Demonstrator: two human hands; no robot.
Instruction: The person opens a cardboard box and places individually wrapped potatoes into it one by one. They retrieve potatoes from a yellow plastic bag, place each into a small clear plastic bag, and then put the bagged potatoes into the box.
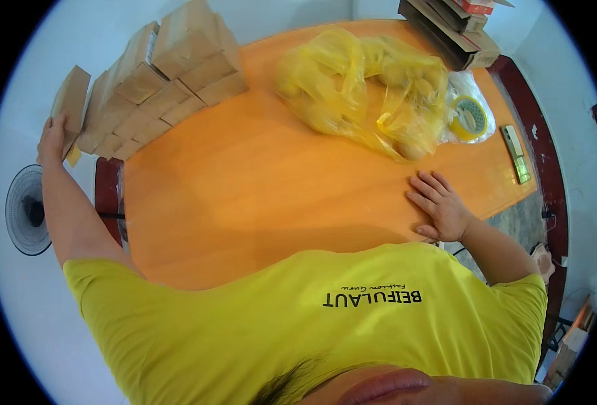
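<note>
At the far left my left hand (52, 139) grips the near end of a small brown cardboard box (73, 96), with the fingers over its side. This box is tilted and sits beside the left end of a stack of similar cardboard boxes (151, 96). Whether it rests on anything there, I cannot tell. My right hand (442, 210) lies palm down near the front right of the orange tabletop (258, 192), fingers apart and holding nothing. Beyond its fingertips is a thin yellow plastic bag (339, 96) with several round things inside, partly veiled by the film.
Right of the bag, a roll of yellow-edged tape (469, 117) lies on clear plastic packaging (485, 96). A phone (515, 154) is near the right edge. Open cardboard trays (455, 40) are piled at the back right. A fan (29, 210) stands left of the table.
</note>
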